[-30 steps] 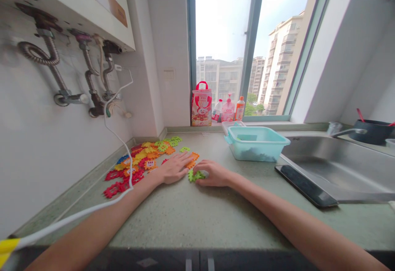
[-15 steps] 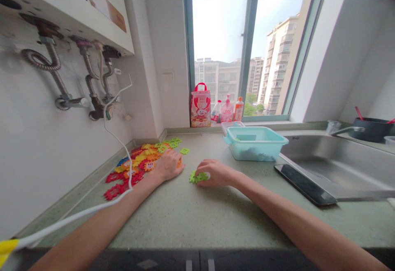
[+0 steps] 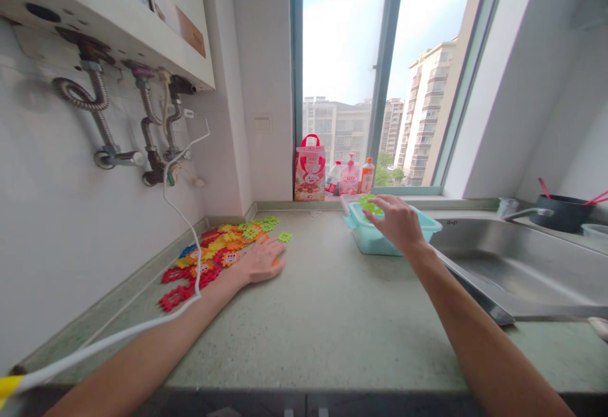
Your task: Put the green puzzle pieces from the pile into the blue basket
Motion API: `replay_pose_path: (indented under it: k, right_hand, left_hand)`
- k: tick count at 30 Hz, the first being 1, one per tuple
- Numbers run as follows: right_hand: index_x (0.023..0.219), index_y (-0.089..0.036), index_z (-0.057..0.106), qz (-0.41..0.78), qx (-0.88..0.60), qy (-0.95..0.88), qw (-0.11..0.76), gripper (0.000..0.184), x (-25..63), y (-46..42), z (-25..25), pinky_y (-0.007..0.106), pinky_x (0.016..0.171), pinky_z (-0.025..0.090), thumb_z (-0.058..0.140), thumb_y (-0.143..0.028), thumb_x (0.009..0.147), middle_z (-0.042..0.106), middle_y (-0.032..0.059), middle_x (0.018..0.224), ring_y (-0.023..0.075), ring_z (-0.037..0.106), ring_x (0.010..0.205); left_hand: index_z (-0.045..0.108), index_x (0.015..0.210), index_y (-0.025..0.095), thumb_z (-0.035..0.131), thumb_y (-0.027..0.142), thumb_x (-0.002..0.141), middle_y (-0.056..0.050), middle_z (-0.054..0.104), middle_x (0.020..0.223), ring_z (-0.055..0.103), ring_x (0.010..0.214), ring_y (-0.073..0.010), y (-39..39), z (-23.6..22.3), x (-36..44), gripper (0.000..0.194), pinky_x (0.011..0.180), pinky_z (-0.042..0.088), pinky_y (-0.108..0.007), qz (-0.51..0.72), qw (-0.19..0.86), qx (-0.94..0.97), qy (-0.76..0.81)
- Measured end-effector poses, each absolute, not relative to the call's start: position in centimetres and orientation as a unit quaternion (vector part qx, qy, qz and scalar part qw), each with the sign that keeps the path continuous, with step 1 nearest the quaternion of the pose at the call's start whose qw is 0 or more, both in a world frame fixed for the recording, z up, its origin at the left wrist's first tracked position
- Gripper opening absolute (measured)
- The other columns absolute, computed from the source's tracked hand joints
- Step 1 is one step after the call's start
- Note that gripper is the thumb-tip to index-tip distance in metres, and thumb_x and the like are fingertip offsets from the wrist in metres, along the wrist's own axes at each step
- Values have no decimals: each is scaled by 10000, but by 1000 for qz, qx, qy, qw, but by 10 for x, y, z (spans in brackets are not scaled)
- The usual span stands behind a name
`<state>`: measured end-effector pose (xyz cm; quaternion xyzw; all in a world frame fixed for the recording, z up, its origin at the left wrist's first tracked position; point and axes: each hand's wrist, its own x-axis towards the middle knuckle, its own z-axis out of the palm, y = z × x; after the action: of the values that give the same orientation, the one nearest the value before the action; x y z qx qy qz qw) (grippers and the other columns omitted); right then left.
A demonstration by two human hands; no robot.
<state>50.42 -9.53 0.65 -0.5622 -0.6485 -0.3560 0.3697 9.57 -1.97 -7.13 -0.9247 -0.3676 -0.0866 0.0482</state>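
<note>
My right hand (image 3: 398,222) is raised over the teal plastic bin (image 3: 365,239) and grips green toy pieces (image 3: 370,205) at the fingertips. My left hand (image 3: 260,260) lies flat on the counter, palm down, at the right edge of a pile of colourful plastic toy pieces (image 3: 209,254) in red, orange, yellow and green. An orange piece shows under its fingers. A single green piece (image 3: 284,237) lies just beyond the left hand.
A steel sink (image 3: 522,258) lies right of the bin. On the windowsill stand a red bag (image 3: 310,175) and bottles (image 3: 351,177). A white cable (image 3: 185,214) hangs from the wall pipes (image 3: 109,144) across the pile. A dark pot (image 3: 565,211) sits at the far right.
My right hand lifted the green pieces off the counter and carried them right and away, over the bin. My left hand stayed at the pile's edge.
</note>
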Motion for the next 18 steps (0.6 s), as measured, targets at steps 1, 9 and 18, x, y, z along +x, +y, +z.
replay_pose_path:
  k: [1,9,18]
  right_hand:
    - [1115,-214,776,-348,-591,-630,364,281,515,-95,6,391,852,535,643,-422,982,754,112,1147,300,691,1028]
    - [1131,-246,791,-245,-719,-596,260,417,534,-93,-8,359,731,496,551,-559,1000,781,111,1060,278,726,861]
    - [1047,-211,782,-343,-541,-684,350,273,486,-92,-6,429,970,498,558,-365,1032,756,107,1217,292,666,1121]
  left_hand:
    - [515,1530,210,488,472,1002,-111,500,1605,355,1543,-304,-20,-71,96,590,1298,146,-529,-90,53,-925,-365]
    - [440,1591,185,431,320,978,-118,379,1681,275,1585,-294,-19,-79,95,628,1301,163,-554,-79,72,-906,-410]
    - [377,1626,146,470,252,913,-150,360,1682,282,1578,-343,-8,-66,118,726,1275,168,-643,-14,107,-900,-423]
